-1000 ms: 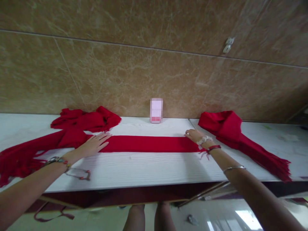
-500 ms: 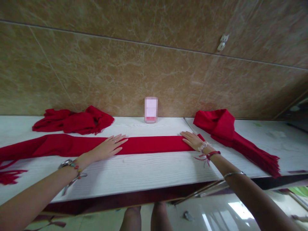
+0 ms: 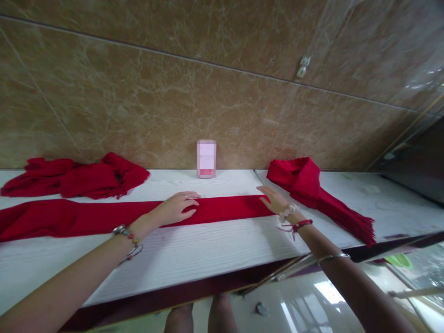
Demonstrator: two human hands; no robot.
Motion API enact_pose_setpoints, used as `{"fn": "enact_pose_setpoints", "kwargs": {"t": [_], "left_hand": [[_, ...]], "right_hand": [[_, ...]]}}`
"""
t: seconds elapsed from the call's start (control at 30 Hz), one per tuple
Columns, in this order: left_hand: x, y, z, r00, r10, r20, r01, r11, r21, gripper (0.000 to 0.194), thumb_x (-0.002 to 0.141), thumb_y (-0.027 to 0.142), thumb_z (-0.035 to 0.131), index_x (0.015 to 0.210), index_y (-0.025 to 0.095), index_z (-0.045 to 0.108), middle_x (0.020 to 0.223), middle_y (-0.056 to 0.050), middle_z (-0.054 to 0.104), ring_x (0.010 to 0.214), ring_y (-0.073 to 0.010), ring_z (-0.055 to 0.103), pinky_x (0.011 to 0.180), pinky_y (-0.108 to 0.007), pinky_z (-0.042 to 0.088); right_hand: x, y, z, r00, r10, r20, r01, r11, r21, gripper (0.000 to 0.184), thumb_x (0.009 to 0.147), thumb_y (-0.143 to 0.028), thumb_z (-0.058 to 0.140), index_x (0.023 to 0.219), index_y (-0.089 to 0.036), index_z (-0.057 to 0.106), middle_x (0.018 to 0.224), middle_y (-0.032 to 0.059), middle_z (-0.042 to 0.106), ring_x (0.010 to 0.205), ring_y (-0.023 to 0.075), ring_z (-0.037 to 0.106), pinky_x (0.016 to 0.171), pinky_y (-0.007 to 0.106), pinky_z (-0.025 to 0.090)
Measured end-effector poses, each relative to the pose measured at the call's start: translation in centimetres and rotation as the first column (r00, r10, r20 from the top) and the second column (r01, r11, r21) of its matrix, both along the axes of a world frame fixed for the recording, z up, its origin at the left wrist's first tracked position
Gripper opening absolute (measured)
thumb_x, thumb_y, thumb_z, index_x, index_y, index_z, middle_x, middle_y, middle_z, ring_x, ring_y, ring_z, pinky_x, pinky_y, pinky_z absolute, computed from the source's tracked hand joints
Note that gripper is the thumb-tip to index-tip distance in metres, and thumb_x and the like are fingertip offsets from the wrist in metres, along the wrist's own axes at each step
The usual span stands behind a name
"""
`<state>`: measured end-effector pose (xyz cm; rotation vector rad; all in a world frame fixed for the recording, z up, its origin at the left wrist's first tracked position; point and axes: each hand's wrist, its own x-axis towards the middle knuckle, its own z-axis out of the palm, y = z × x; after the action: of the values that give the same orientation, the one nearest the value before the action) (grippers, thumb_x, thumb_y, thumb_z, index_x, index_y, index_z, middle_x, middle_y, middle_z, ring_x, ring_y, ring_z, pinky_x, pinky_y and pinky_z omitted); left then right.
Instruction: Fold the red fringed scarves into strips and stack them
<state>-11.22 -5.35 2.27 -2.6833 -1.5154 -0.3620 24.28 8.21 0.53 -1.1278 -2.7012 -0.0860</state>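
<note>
Cloth (image 3: 86, 178), red and crumpled into a loose heap, lies at the left along the back of the white counter (image 3: 194, 245), near the brown marbled wall (image 3: 156, 106). In front of it, a long red strip (image 3: 227, 208) runs from the left edge of the view toward the middle, rumpled at the left and smooth and flat between the hands. The left hand (image 3: 176, 209) is over this strip, palm down, its fingers slightly curved and a little apart, with the thumb separate; whether it presses or only hovers is unclear. A ring is on one finger, and a watch-like band (image 3: 119, 229) and a colored bead bracelet (image 3: 133, 239) circle the wrist. Behind the strip, a small phone-shaped object (image 3: 206, 159), its face pixelated, stands upright near the wall. The right hand (image 3: 275, 201) is at the strip's right end, fingers extended close together and thumb apart; contact with the fabric cannot be told. A pale bracelet (image 3: 289, 212), a red cord (image 3: 302, 224) and, farther up the arm, a silver bangle (image 3: 333, 257) follow. Above, a small white fixture (image 3: 303, 67) sits on the wall. Farther right, a folded red scarf (image 3: 310, 185) lies on the counter, its fringed end angled toward the front edge.
</note>
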Motion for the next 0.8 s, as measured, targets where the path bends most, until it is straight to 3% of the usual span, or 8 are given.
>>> {"fn": "enact_pose_setpoints", "kwargs": {"t": [0.1,0.2,0.4,0.53,0.8], "left_hand": [[4.0,1.2,0.4,0.984,-0.179,0.000,0.178,0.982,-0.057,0.026,0.081,0.029,0.051,0.103,0.018,0.060,0.110,-0.005,0.059,0.099,-0.0160,0.054,0.089,-0.027,0.039],[5.9,1.4,0.6,0.977,-0.207,-0.053,0.202,0.975,-0.087,0.027,0.081,0.029,0.054,0.105,0.018,0.059,0.107,-0.005,0.059,0.095,-0.0168,0.055,0.085,-0.027,0.041],[5.3,1.1,1.0,0.975,-0.187,-0.120,0.175,0.979,-0.104,0.020,0.085,0.024,0.048,0.100,0.020,0.061,0.099,-0.002,0.061,0.087,-0.0141,0.058,0.077,-0.023,0.042],[5.0,0.8,1.3,0.969,-0.207,-0.135,0.197,0.977,-0.086,0.021,0.087,0.018,0.043,0.099,0.020,0.061,0.095,-0.001,0.063,0.084,-0.0116,0.058,0.076,-0.021,0.042],[5.2,-0.4,-0.1,0.957,-0.213,-0.195,0.211,0.977,-0.028,0.022,0.087,0.019,0.043,0.102,0.017,0.058,0.095,-0.005,0.061,0.088,-0.0157,0.056,0.077,-0.025,0.042]], "right_hand": [[-1.6,-2.4,-0.2,0.977,0.212,0.028,-0.212,0.977,-0.025,0.032,0.084,-0.027,0.044,0.112,-0.019,0.056,0.113,0.0068,0.059,0.105,0.0180,0.053,0.091,0.033,0.044],[-1.9,-3.7,-0.5,0.936,0.349,0.049,-0.348,0.937,-0.021,0.030,0.085,-0.027,0.043,0.109,-0.018,0.059,0.111,0.0082,0.060,0.101,0.0180,0.055,0.086,0.032,0.048],[-1.3,-3.0,-0.3,0.923,0.381,0.050,-0.382,0.924,0.015,0.030,0.086,-0.016,0.037,0.098,-0.017,0.064,0.101,0.0076,0.065,0.094,0.0164,0.059,0.082,0.029,0.050],[-1.1,-3.3,-0.3,0.927,0.372,-0.051,-0.365,0.924,0.112,0.029,0.086,-0.018,0.037,0.095,-0.017,0.064,0.094,0.0075,0.067,0.090,0.0168,0.061,0.080,0.030,0.052],[-0.4,-4.5,-1.6,0.903,0.426,-0.057,-0.412,0.896,0.167,0.031,0.086,-0.018,0.034,0.095,-0.017,0.064,0.101,0.0101,0.065,0.098,0.0181,0.058,0.083,0.033,0.050]]}}
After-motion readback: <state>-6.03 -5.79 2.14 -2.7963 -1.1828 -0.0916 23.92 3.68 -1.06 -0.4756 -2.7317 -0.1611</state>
